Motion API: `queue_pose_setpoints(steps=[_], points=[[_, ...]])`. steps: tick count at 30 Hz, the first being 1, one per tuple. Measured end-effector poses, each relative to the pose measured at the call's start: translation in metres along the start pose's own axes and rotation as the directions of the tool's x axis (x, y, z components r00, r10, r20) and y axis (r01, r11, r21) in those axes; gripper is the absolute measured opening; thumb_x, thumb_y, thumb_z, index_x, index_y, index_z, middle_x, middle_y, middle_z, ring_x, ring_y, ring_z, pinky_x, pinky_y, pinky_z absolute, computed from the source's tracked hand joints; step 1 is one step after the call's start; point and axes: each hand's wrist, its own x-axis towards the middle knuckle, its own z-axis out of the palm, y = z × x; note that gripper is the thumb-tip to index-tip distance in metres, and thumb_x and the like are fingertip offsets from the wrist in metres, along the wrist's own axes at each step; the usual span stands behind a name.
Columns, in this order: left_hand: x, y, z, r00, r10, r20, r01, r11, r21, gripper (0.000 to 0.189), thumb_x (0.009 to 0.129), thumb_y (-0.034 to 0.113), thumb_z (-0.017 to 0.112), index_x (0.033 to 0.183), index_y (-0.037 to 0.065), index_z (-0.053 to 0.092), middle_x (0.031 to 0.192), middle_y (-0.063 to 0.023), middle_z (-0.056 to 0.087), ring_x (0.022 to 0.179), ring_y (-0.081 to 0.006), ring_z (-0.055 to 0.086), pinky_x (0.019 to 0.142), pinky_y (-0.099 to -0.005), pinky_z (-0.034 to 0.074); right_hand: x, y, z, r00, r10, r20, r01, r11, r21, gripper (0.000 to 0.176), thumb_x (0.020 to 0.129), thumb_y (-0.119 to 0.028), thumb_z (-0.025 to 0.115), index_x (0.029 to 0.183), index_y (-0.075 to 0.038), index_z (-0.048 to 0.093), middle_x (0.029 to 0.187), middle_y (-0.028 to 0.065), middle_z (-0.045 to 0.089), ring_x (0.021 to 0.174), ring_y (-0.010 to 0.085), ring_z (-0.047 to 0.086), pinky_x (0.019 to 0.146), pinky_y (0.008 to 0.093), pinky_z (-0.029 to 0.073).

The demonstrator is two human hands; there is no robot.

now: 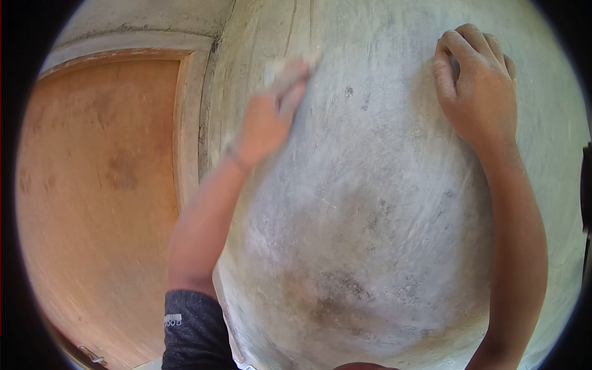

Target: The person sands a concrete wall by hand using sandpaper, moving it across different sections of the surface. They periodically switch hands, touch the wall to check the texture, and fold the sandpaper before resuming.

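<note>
A greyish, rough plastered wall [370, 185] fills the middle and right of the head view. My left hand [268, 117] is against its upper left part, smeared by motion. The fingers look pressed together around a small pale thing, too blurred to name. A dark band circles the left wrist. Higher up on the right, my right hand [481, 80] rests against the wall, sharp in the view and coated with pale dust on its fingers. Its fingers are bent, with the thumb curled towards the index finger. The fingertips and anything beneath them are hidden.
At left stands a brown wooden door [105, 197] in a wooden frame [184, 117], with a bit of metal hardware [92, 354] at its lower edge. Dark stains [342, 290] mark the lower wall. A vertical crack [202, 135] runs between frame and wall.
</note>
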Motion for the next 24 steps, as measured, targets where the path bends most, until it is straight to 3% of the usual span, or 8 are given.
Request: queue_pose_setpoints(steps=[3,6,9,11,13,18,22,24], points=[[-0.048,0.002,0.012,0.999,0.007,-0.031,-0.007,1.000,-0.022,0.038,0.096,0.027,0.043,0.128,0.010,0.054,0.140,-0.0114,0.043,0.129,-0.0298,0.042,0.109,-0.0364,0.031,0.000,-0.003,-0.002,1.000,0.011,0.012,-0.011,1.000,-0.012,0.010,0.084,-0.015,0.055,0.090,-0.009,0.060,0.096,0.0005,0.058,0.096,0.0215,0.055,0.090,0.0389,0.040],[0.024,-0.010,0.016,0.992,0.067,-0.109,-0.071,0.997,-0.031,0.037,0.096,0.028,0.044,0.128,0.012,0.054,0.138,-0.0114,0.045,0.128,-0.0288,0.043,0.108,-0.0353,0.031,0.004,-0.002,-0.004,0.998,0.033,0.054,-0.031,0.999,-0.031,0.010,0.084,-0.015,0.054,0.090,-0.009,0.060,0.095,0.0001,0.058,0.096,0.0213,0.054,0.091,0.0388,0.039],[0.094,0.022,0.002,0.976,-0.208,-0.062,0.203,0.976,-0.081,0.036,0.095,0.028,0.044,0.128,0.016,0.054,0.135,-0.0124,0.048,0.128,-0.0280,0.043,0.108,-0.0357,0.032,0.006,-0.005,-0.001,0.997,0.041,0.072,-0.039,0.999,-0.026,0.010,0.085,-0.014,0.053,0.089,-0.009,0.060,0.095,0.0000,0.058,0.097,0.0214,0.054,0.093,0.0390,0.038],[0.102,0.036,0.001,0.950,-0.213,-0.229,0.216,0.976,-0.011,0.051,0.096,0.032,0.043,0.103,-0.017,0.057,0.097,-0.0295,0.062,0.086,-0.0350,0.061,0.079,-0.0398,0.046,0.005,-0.001,-0.001,0.995,0.051,0.081,-0.049,0.998,-0.031,0.009,0.085,-0.014,0.053,0.089,-0.009,0.060,0.094,0.0001,0.058,0.097,0.0216,0.053,0.093,0.0392,0.038],[0.079,0.019,-0.009,0.945,-0.320,0.063,0.324,0.942,-0.090,0.035,0.095,0.027,0.044,0.128,0.020,0.055,0.134,-0.0126,0.049,0.128,-0.0287,0.043,0.108,-0.0358,0.032,0.004,-0.002,0.000,0.999,0.032,0.030,-0.032,0.999,-0.009,0.010,0.085,-0.014,0.053,0.089,-0.009,0.060,0.094,0.0005,0.058,0.097,0.0218,0.053,0.093,0.0391,0.037],[-0.025,0.012,0.000,0.999,0.013,0.043,-0.013,1.000,0.006,0.039,0.097,0.026,0.042,0.129,0.008,0.052,0.136,-0.0133,0.047,0.129,-0.0291,0.041,0.109,-0.0351,0.031,0.003,-0.005,-0.004,0.998,0.055,0.040,-0.056,0.998,0.023,0.011,0.084,-0.014,0.053,0.089,-0.008,0.060,0.093,0.0017,0.059,0.096,0.0223,0.053,0.092,0.0392,0.038],[0.047,0.003,0.015,0.992,0.041,-0.119,-0.032,0.996,0.078,0.041,0.097,0.027,0.042,0.128,0.004,0.051,0.133,-0.0151,0.050,0.126,-0.0301,0.045,0.107,-0.0341,0.034,0.007,-0.004,0.002,0.998,0.054,0.035,-0.053,0.998,-0.021,0.018,0.082,-0.019,0.057,0.095,-0.008,0.065,0.095,0.0030,0.062,0.099,0.0224,0.055,0.090,0.0403,0.040],[0.105,0.032,-0.009,0.968,-0.240,0.067,0.240,0.971,0.004,0.041,0.096,0.028,0.042,0.127,0.004,0.052,0.132,-0.0156,0.051,0.124,-0.0304,0.047,0.106,-0.0338,0.035,0.009,-0.006,0.007,0.999,0.050,0.004,-0.050,0.998,-0.035,0.018,0.082,-0.018,0.057,0.094,-0.008,0.065,0.094,0.0032,0.061,0.098,0.0227,0.055,0.090,0.0405,0.040]])
